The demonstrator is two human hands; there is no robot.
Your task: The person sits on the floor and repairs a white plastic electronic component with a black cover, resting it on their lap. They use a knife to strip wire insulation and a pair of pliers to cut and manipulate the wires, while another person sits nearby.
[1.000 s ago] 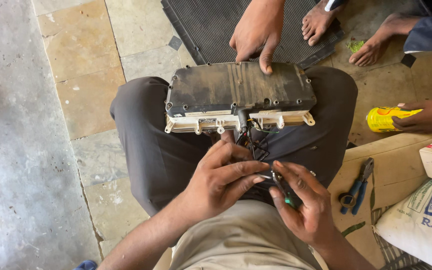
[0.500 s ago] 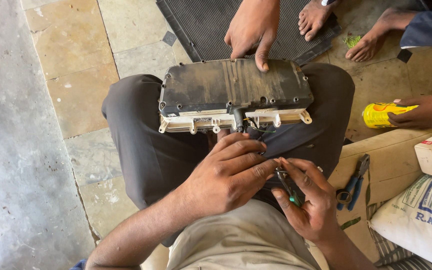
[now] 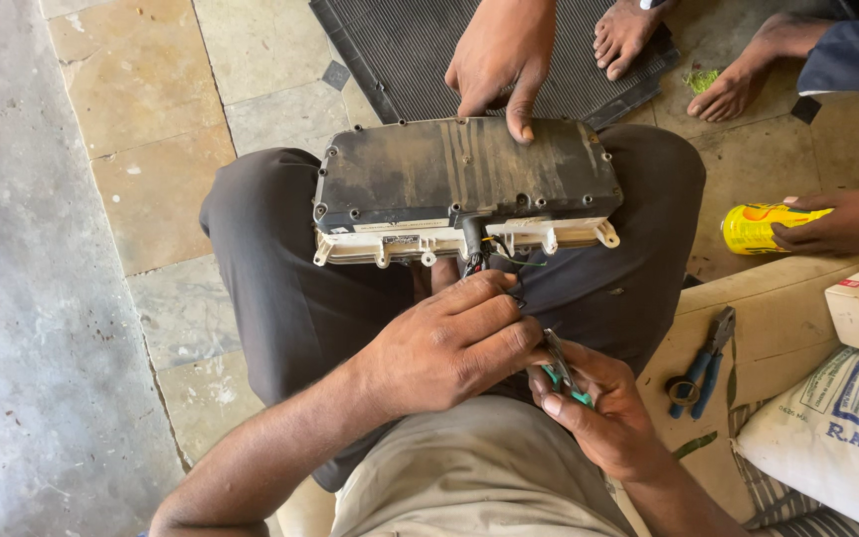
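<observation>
Across both thighs: dusty black rectangular instrument housing with cream plastic edge. Left hand curled, fingers pinching the bundle of thin wires beneath it. Right hand, fingers closed round small green-handled cutters. Another person's hand touching the housing's far edge. Blue-handled pliers on cardboard nearby.

Sunlit stone-tile floor, concrete strip

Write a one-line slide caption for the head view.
Left hand gathers wires beneath a dusty black housing on the lap; right hand holds a green-handled tool.
</observation>
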